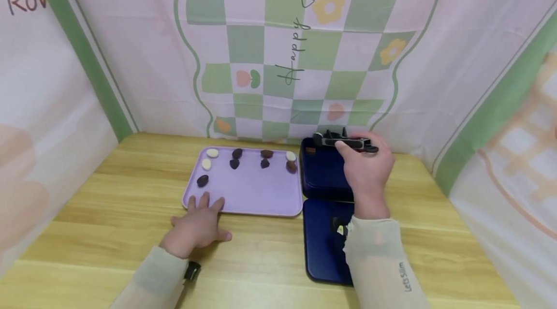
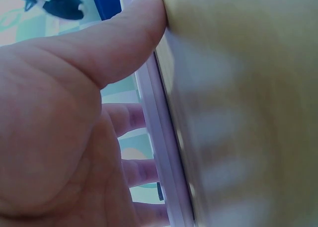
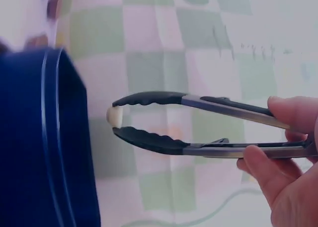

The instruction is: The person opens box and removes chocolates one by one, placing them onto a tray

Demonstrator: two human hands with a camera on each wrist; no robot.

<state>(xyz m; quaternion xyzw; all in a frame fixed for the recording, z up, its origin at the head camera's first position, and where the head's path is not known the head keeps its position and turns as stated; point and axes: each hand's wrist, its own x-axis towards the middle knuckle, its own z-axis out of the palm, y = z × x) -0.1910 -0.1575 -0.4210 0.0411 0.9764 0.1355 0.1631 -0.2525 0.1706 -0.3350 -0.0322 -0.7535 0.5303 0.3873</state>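
My right hand [image 1: 370, 171] grips a pair of black-and-silver tongs [image 1: 352, 143] above the back of a dark blue box [image 1: 324, 169]. In the right wrist view, the tong tips pinch a cream-white oval piece [image 3: 115, 116]. My left hand [image 1: 197, 224] lies with fingers spread at the front left of a lilac tray [image 1: 256, 193], its fingertips over the rim. On the tray are several chocolate-like pieces: white ovals [image 1: 212, 153], dark ovals [image 1: 202, 181], a brown oval [image 1: 291, 167] and dark faceted ones [image 1: 234, 164].
A small brown piece [image 1: 310, 150] shows in the box's back left corner. In front of the box lies a flat blue lid [image 1: 324, 256], partly covered by my right sleeve [image 1: 378, 246]. A patterned curtain [image 1: 283, 48] hangs behind the wooden table [image 1: 252, 265].
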